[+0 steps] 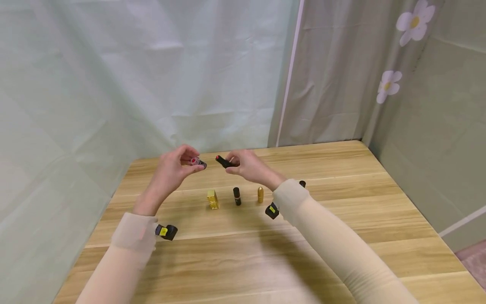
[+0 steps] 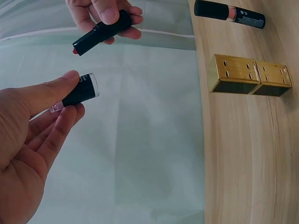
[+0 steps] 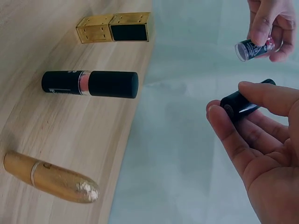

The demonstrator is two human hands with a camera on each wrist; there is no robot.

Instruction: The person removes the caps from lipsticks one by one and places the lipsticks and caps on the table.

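Note:
Above the far part of the table, my left hand point(image 1: 169, 171) pinches a short black lipstick cap point(image 2: 80, 90) with clear ends between thumb and fingers. My right hand point(image 1: 250, 166) holds a black lipstick tube point(image 2: 103, 33), whose red tip points toward the cap. A small gap separates the two pieces. On the wooden table point(image 1: 228, 257) below stand a square gold lipstick point(image 1: 213, 199), a black lipstick point(image 1: 237, 196) with a pink band, and a gold bullet-shaped lipstick point(image 1: 260, 195).
Another black-topped item point(image 1: 302, 183) is mostly hidden behind the right forearm. Pale curtains point(image 1: 190, 76) hang behind the table's back edge and along its sides. Each wrist carries a small black camera, the left one point(image 1: 167, 232) lower in the head view.

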